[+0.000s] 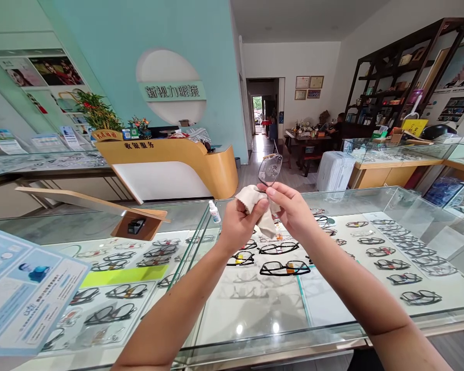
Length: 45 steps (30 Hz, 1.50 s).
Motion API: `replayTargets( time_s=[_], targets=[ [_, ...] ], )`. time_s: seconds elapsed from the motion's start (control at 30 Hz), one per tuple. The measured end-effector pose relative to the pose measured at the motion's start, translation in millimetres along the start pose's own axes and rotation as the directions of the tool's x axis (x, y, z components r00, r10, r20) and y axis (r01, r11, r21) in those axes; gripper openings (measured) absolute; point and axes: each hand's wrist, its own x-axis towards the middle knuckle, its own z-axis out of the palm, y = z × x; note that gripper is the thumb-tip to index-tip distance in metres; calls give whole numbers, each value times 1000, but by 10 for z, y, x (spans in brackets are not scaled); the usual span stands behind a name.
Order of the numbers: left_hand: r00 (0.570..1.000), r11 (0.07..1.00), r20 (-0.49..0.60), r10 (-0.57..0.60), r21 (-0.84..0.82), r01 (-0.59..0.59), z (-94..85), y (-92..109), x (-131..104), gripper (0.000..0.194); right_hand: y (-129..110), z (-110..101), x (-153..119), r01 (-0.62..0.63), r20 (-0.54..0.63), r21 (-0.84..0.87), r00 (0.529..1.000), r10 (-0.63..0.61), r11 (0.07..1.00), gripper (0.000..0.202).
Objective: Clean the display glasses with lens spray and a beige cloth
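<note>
Both my hands are raised over the glass display case [255, 309]. My left hand [239, 219] is closed around a bunched beige cleaning cloth [268, 222], part of which hangs down between the hands. In my right hand [292, 208] a pair of eyeglasses [270, 170] is pinched between thumb and fingers. One lens stands upright above the fingertips, with droplets or smears on it. The cloth and fingers hide the rest of the frame. A small white spray bottle [214, 212] stands on the glass just left of my left hand.
Rows of eyeglasses [284, 267] lie inside the case. On the left are a wooden stand [135, 224] and a blue printed leaflet [27, 293]. Beyond the case are a yellow-fronted counter [220, 165] and a silver suitcase [334, 172]. A person [337, 126] sits at a far table.
</note>
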Motion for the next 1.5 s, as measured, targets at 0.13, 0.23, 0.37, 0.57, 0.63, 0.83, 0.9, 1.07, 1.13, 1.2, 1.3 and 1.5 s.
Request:
replayTargets(
  time_s=[0.13, 0.23, 0.37, 0.57, 0.63, 0.83, 0.9, 1.07, 1.13, 1.2, 1.3, 1.5],
  targets=[
    [995, 996, -94, 21, -84, -29, 6, -36, 23, 58, 100, -5, 14, 83, 38, -64, 996, -81, 994, 40],
    [997, 984, -47, -65, -166, 57, 4, -84, 62, 58, 117, -58, 39, 146, 35, -100, 989, -143, 984, 36],
    [992, 960, 17, -124, -251, 125, -53, -150, 128, 59, 6, -180, 65, 274, 59, -177, 962, -268, 945, 24],
    [995, 985, -84, -52, -171, 37, -195, -163, 190, 65, -244, -336, 23, 349, 268, -471, 931, -246, 810, 22],
    [997, 988, -58, -46, -149, 37, -201, -139, 178, 66, -257, -344, 14, 354, 307, -513, 926, -217, 782, 24],
    [999, 993, 23, -48, -109, 50, -215, -59, 133, 55, -215, -313, 31, 307, 381, -493, 917, -115, 814, 30],
    [997, 994, 16, -70, -82, 71, -259, -37, 146, 51, -226, -306, 33, 301, 389, -470, 914, -111, 830, 31],
    [992, 991, -8, -122, -47, 122, -318, 56, 171, 53, -267, -262, 13, 219, 341, -430, 938, -67, 876, 40],
    [990, 990, 36, -134, -37, 136, -305, 102, 157, 53, -273, -240, 4, 193, 317, -421, 947, -56, 887, 43],
    [988, 991, 87, -127, -27, 129, -284, 137, 136, 54, -274, -224, -2, 185, 301, -417, 952, -57, 890, 45],
    [989, 995, 111, -95, -2, 96, -256, 159, 117, 50, -263, -216, -5, 179, 294, -416, 954, -54, 892, 45],
    [998, 999, 51, -40, 36, 39, -200, 182, 124, 49, -233, -255, -23, 152, 418, -429, 907, 46, 890, 48]
  ],
)
